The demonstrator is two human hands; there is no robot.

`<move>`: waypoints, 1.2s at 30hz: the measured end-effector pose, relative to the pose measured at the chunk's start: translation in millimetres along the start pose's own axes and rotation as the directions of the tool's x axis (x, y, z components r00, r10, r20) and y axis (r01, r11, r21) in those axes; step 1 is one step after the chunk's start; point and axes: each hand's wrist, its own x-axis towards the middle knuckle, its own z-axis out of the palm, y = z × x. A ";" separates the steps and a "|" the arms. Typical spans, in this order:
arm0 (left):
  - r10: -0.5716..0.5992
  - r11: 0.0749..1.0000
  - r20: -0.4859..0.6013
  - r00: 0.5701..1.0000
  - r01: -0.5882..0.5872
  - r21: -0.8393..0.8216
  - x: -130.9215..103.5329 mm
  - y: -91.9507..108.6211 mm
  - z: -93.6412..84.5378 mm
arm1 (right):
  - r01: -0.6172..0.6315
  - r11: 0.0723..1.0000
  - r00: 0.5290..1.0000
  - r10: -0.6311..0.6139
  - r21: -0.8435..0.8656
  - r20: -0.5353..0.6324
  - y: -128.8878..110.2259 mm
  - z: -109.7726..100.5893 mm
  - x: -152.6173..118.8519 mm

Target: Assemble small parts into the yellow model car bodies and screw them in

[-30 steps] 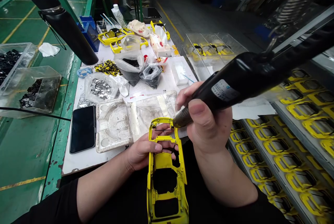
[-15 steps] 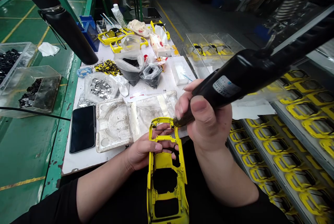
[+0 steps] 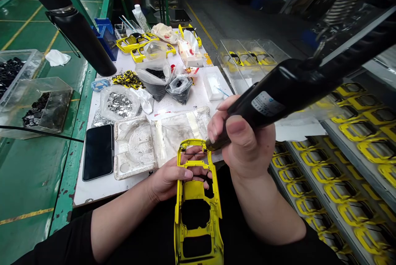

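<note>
While gripping frame [image 3: 194,189] in left hand [image 3: 168,177] before torso [image 3: 145,236] and driver [image 3: 292,85] in right hand [image 3: 249,145], with tip [image 3: 211,145] at far right corner [image 3: 204,148], guard against slipping; could scratch frame if angled or loosely braced.

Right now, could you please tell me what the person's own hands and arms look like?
The left hand and right hand are both bare and ungloved. The left forearm and right forearm are uncovered too, with no markings that I can make out. Above them come plain black sleeves.
</note>
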 end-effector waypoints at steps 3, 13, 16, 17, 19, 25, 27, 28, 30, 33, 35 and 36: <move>0.003 1.000 -0.002 1.000 -0.003 -0.003 -0.1 -0.2 0.0 | -0.001 1.000 1.000 0.001 -0.001 0.002 0.4 -1.0 -0.2; -0.004 1.000 -0.009 1.000 0.004 0.013 0.0 -0.2 0.3 | 0.005 0.995 1.000 -0.007 -0.097 -0.025 2.1 -3.9 -0.8; -0.003 1.000 -0.017 1.000 0.003 0.006 -0.3 -0.1 -0.1 | 0.012 0.991 1.000 -0.015 -0.131 -0.018 1.9 -3.6 -1.1; -0.004 1.000 -0.015 1.000 0.004 0.003 -0.4 -0.2 -0.3 | 0.016 0.991 1.000 -0.018 -0.133 -0.015 2.0 -3.4 -1.4; -0.006 1.000 -0.010 1.000 0.006 0.001 -0.6 -0.5 -1.1 | 0.020 0.991 1.000 -0.022 -0.130 -0.016 2.4 -3.2 -2.3; 0.013 1.000 0.003 1.000 -0.013 0.015 0.0 -0.3 -4.8 | 0.035 0.995 0.998 -0.039 -0.095 -0.044 0.9 -2.7 -1.9; 0.023 1.000 -0.004 1.000 -0.023 0.021 -0.9 -1.2 -1.8 | 0.026 0.995 0.999 -0.028 -0.097 -0.025 -4.2 -2.7 3.2; 0.032 0.999 -0.018 0.999 -0.032 0.029 -1.9 -2.3 1.5 | 0.016 0.995 1.000 -0.016 -0.094 -0.004 -7.9 -3.1 6.9; 0.046 0.997 -0.075 0.996 -0.041 0.059 -5.2 -5.7 11.3 | -0.003 0.995 0.999 0.008 -0.101 0.053 -17.1 -5.5 15.0; 0.073 0.992 -0.176 0.982 -0.053 0.119 -11.7 -10.9 29.1 | 0.023 0.988 0.998 -0.013 -0.153 0.069 -30.0 -15.2 23.9; 0.126 0.987 -0.210 0.970 -0.101 0.124 -15.3 -12.0 39.1 | 0.049 0.986 0.999 -0.048 -0.162 0.009 -33.8 -26.3 24.8; 0.154 0.985 -0.215 0.964 -0.131 0.116 -16.6 -11.7 42.9 | 0.043 0.987 0.998 -0.048 -0.152 -0.031 -33.7 -32.8 23.4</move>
